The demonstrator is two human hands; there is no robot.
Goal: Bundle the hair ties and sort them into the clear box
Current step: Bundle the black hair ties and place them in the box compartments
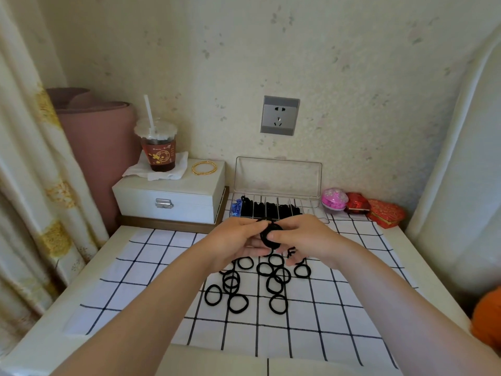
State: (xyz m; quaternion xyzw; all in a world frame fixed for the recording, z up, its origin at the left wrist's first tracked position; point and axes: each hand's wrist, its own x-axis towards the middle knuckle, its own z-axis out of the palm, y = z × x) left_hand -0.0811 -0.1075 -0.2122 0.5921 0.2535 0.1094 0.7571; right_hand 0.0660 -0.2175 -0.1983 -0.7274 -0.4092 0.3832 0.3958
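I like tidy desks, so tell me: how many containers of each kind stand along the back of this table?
Drink cup with straw: 1
White latched case: 1
Clear divided box: 1
Pink round box: 1
Red gift boxes: 2
Total: 6

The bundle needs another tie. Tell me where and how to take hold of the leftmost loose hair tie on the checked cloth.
Pinch the left arc of the leftmost hair tie, coming down from above on its left. It lies flat as an open ring, so one fingertip can likely drop into the hole while the thumb closes from outside, and only bare checked cloth borders that side.
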